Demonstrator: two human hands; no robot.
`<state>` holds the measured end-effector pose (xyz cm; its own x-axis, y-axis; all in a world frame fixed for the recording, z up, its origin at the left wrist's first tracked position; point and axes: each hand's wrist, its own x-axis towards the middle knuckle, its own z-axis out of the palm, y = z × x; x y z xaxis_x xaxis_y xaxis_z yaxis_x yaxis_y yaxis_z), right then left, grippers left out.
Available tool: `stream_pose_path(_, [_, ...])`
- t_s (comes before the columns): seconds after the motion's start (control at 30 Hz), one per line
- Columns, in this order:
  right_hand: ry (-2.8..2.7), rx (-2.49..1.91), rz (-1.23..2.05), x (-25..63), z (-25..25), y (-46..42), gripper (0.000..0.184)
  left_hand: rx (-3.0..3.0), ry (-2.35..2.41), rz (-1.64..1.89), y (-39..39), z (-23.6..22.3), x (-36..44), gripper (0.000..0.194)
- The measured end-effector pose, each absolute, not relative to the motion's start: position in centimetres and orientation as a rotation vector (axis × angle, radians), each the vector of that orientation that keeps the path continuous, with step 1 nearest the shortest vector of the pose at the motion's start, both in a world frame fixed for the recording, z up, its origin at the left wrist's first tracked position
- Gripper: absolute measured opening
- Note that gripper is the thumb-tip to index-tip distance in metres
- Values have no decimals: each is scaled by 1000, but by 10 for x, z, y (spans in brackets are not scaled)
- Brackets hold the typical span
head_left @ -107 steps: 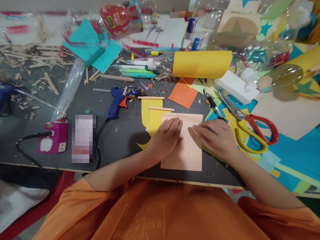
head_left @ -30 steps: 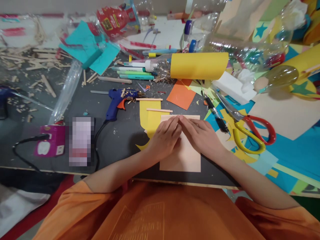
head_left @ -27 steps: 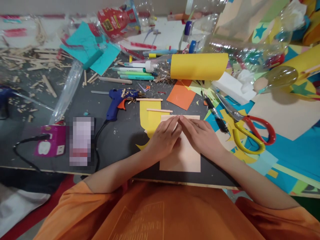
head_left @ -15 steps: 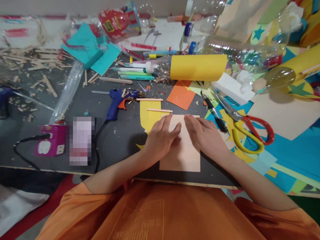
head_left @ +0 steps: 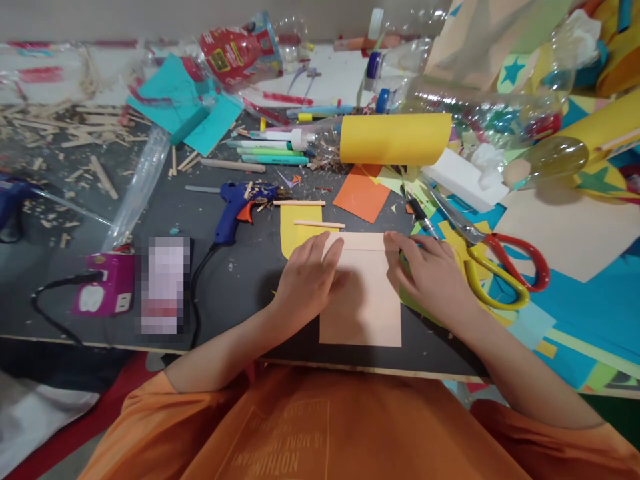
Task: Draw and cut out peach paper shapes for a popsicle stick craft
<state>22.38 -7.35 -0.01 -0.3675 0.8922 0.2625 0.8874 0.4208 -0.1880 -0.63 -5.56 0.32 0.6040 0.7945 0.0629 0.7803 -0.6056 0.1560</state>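
Observation:
A peach paper sheet (head_left: 361,307) lies on the dark table in front of me, with a narrow creased strip along its far edge. On the sheet's far left corner rest the stretched fingers of my left hand (head_left: 310,270); its thumb points inward over the paper. My right hand (head_left: 425,267) has its fingertips at the far right corner, fingers spread and pressing down. Just past the sheet sits a yellow paper piece (head_left: 300,230) with a thin stick (head_left: 320,225) on it and another stick (head_left: 300,203) along its far edge.
To the left lie a blue hot glue gun (head_left: 233,210), a phone (head_left: 165,287) and a purple power adapter (head_left: 105,283). Scissors (head_left: 493,257) and a black pen (head_left: 420,213) are at the right among paper scraps. Behind are a yellow-wrapped bottle (head_left: 395,139) and several markers (head_left: 275,152).
My hands have moved apart along the sheet's far edge, the right one outward to the corner. A creased strip now shows between them.

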Motion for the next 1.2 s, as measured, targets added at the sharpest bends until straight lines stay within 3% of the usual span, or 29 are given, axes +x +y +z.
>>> stream_pose_path(0.33, [-2337,-1478,117,224,-7,-57,23,2771,1423,202,-52,5,-4,43])
stream_pose_path(0.67, [-2300,-1245,-72,226,12,-42,24,2761,1312,246,-46,20,6,40])
stream_pose_path(0.83, [-2256,-1207,-2,215,28,-33,24,2760,1070,242,-46,21,8,56])
stream_pose_path(1.0, [-2145,-1444,109,240,38,-38,27,2342,1098,465,-34,2,7,45])
stream_pose_path(1.2, [-2058,-1603,168,263,34,-64,24,1849,1252,697,-17,-9,2,45])
